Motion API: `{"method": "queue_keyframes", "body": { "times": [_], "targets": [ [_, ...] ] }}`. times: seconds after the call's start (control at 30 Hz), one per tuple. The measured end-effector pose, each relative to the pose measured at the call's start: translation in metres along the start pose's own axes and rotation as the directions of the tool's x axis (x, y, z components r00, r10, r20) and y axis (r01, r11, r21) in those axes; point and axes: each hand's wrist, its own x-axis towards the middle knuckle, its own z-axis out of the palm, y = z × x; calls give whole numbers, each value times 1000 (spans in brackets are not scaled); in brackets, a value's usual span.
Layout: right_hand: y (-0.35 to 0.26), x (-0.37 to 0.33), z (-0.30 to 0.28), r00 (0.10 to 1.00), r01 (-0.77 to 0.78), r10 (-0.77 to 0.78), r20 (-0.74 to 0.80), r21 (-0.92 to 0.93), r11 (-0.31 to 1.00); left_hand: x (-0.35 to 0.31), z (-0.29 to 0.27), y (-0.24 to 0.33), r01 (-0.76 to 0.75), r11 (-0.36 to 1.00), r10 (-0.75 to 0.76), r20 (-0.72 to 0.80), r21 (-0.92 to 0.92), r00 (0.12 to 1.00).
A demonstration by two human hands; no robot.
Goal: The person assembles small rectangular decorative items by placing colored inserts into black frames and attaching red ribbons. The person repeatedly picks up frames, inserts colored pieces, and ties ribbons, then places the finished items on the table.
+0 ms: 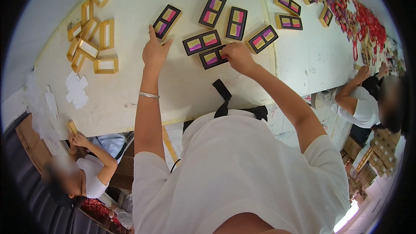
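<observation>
I lean over a white table (130, 91). Several flat black boxes with gold edges and pink, yellow and purple inserts lie in front of me. My left hand (155, 51) is open, its index finger touching the left-most black box (166, 21). My right hand (236, 56) grips the end of the nearest black box (211, 57), which lies flat on the table. Right behind it lies another black box (201, 42), and two more (212, 11) (236, 23) lie further back. One more black box (262, 38) sits just right of my right hand.
A heap of empty gold frames (91, 39) lies at the far left, with white paper pieces (76, 89) near it. More black boxes (288, 2) and red ribbons (368, 19) lie at the right. One person sits at the lower left holding a gold piece (72, 127); another person (364, 99) works at the right.
</observation>
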Motion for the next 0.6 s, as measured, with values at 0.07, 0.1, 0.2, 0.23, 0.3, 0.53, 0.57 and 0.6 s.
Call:
{"method": "queue_keyframes", "body": {
  "times": [0.07,0.1,0.2,0.23,0.3,0.53,0.57,0.6],
  "targets": [
    [-11,2,-1,998,-12,23,57,-195,981,7,-2,0,20,1000,-20,37,-15,999],
    [-9,-1,7,1000,12,-11,4,-215,977,9,-4,1,50,998,-46,79,-45,996],
    [-8,-2,6,995,-7,-1,-98,-90,996,16,10,-14,-64,997,65,14,-52,998],
    [-11,-6,5,981,-16,2,-193,-72,997,19,16,-23,-129,991,128,-40,-30,991],
    [-25,4,-4,937,-35,-15,-348,-138,990,14,15,-16,-107,987,112,29,-122,993],
    [-6,61,30,957,-155,53,-284,-349,924,-6,41,16,-155,967,158,0,-202,987],
    [-7,60,27,958,-149,48,-282,-350,925,-5,53,15,-146,984,141,-50,-100,989],
    [-4,56,25,955,-142,39,-295,-338,931,-13,51,27,-145,977,141,-36,-154,989]
  ]
}}
